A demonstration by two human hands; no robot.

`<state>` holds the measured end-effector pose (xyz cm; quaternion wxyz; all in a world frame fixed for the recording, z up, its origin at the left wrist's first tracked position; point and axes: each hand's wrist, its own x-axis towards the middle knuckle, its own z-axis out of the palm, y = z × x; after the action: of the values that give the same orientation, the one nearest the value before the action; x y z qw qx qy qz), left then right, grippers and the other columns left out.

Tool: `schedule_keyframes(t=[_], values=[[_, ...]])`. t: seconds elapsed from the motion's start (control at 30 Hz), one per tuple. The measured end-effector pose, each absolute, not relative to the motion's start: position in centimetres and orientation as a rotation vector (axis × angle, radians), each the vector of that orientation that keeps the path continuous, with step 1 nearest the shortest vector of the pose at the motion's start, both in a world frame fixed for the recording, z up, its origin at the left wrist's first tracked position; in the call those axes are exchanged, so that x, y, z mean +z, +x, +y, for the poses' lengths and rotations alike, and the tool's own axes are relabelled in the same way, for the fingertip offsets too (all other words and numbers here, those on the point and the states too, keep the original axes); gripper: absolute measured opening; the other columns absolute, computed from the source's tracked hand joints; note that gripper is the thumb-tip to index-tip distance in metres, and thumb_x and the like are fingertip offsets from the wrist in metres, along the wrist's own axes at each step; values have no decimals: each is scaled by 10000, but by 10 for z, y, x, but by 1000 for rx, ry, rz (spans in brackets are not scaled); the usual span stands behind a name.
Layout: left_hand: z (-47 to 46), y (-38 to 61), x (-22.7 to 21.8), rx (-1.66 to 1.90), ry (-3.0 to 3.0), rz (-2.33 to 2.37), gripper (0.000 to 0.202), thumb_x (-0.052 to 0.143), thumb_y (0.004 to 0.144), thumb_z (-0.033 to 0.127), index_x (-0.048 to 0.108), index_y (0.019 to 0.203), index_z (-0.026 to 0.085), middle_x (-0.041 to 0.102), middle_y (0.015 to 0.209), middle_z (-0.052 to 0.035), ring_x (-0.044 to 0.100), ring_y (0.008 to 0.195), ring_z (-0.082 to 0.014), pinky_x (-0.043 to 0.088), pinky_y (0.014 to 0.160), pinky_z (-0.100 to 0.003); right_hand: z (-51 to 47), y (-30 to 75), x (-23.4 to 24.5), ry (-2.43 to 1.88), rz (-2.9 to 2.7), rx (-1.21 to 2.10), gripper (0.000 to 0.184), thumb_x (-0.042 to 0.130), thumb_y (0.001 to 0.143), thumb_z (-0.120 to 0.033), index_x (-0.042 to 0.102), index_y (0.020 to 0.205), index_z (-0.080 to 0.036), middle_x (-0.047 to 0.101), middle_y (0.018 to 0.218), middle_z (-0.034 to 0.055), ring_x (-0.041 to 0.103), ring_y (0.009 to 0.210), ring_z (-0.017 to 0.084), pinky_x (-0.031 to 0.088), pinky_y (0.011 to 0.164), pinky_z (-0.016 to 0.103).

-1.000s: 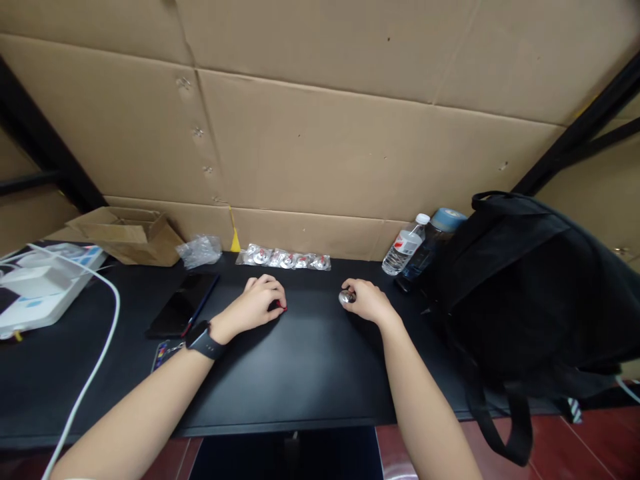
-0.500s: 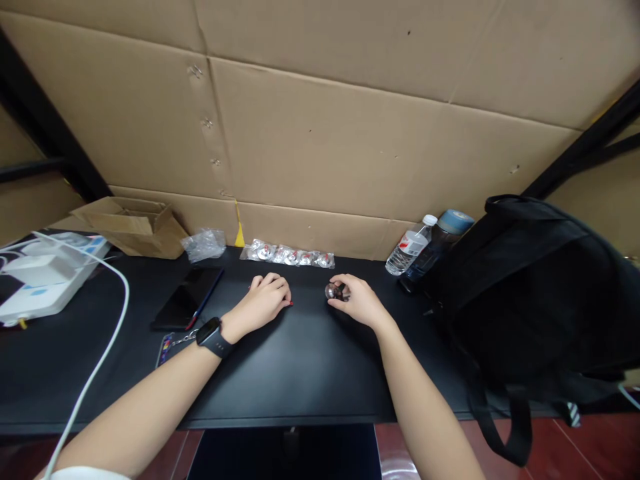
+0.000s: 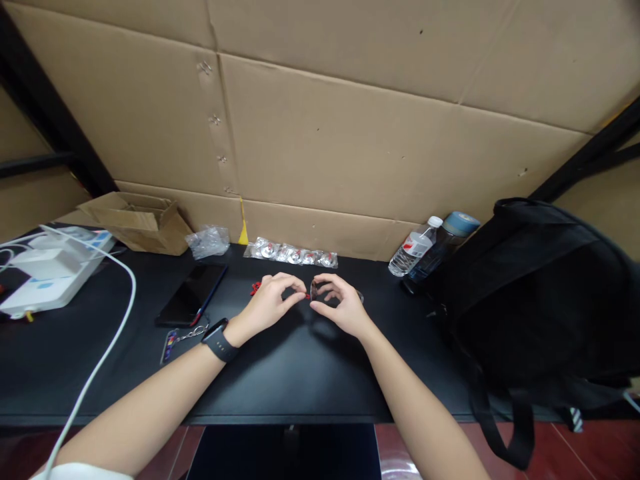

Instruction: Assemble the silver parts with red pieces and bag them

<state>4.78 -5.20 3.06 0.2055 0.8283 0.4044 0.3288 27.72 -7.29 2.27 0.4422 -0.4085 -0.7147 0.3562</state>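
My left hand (image 3: 279, 298) is closed in a pinch on a small red piece (image 3: 307, 296) at its fingertips, too small to make out its kind. My right hand (image 3: 343, 303) faces it, thumb and fingers curled around a clear round shell (image 3: 313, 290) seen nearly edge-on. The two hands almost meet above the black table, with the red piece right beside the shell. Several small red pieces (image 3: 255, 288) lie behind my left hand, partly covered by it. Another clear rounded edge (image 3: 361, 296) shows just past my right hand.
Several small plastic packets (image 3: 295, 255) lie along the cardboard wall. Left stand a phone (image 3: 193, 295), a keychain (image 3: 173, 343), crumpled plastic (image 3: 207, 241), a cardboard box (image 3: 143, 230) and a power strip (image 3: 60, 283). Right are a water bottle (image 3: 414, 248), a blue-lidded bottle (image 3: 457, 227) and a backpack (image 3: 540, 300).
My left hand has moved right with a small red piece in its pinch, uncovering red pieces behind it. My right hand has shifted slightly left with the clear shell, and the hands now nearly touch.
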Motion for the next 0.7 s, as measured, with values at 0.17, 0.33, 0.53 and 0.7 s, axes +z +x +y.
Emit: schedule_keyframes(t=[0.17, 0.33, 0.53, 0.7], values=[[-55, 52, 28, 1005, 2237, 1193, 188, 577, 994, 401, 643, 1107, 267, 768, 1068, -16, 677, 1048, -230, 390, 933, -385, -75, 270, 21, -982, -1751, 970, 527, 807, 795, -336, 589, 1272, -283, 668, 1292, 84, 720, 1040, 235, 556, 843, 366], [-58, 52, 29, 983, 2285, 1181, 227, 557, 1003, 443, 704, 1007, 271, 776, 1083, -26, 664, 1079, -240, 373, 918, -386, -76, 265, 20, -946, -1672, 1028, 532, 821, 787, -346, 582, 1258, -280, 653, 1317, 91, 724, 1048, 232, 559, 855, 357], [-59, 52, 29, 1041, 2374, 1111, 232, 579, 1014, 422, 743, 960, 267, 785, 1058, -14, 681, 1051, -209, 323, 882, -382, -73, 266, 17, -884, -1588, 1057, 550, 850, 768, -335, 593, 1251, -280, 638, 1326, 91, 725, 1002, 213, 572, 818, 336], [-58, 52, 26, 1067, 2417, 1059, 171, 605, 1011, 366, 747, 979, 276, 785, 1049, -1, 681, 1054, -193, 317, 868, -372, -70, 267, 13, -837, -1537, 1094, 572, 869, 754, -310, 599, 1257, -282, 638, 1322, 92, 727, 980, 202, 577, 784, 316]])
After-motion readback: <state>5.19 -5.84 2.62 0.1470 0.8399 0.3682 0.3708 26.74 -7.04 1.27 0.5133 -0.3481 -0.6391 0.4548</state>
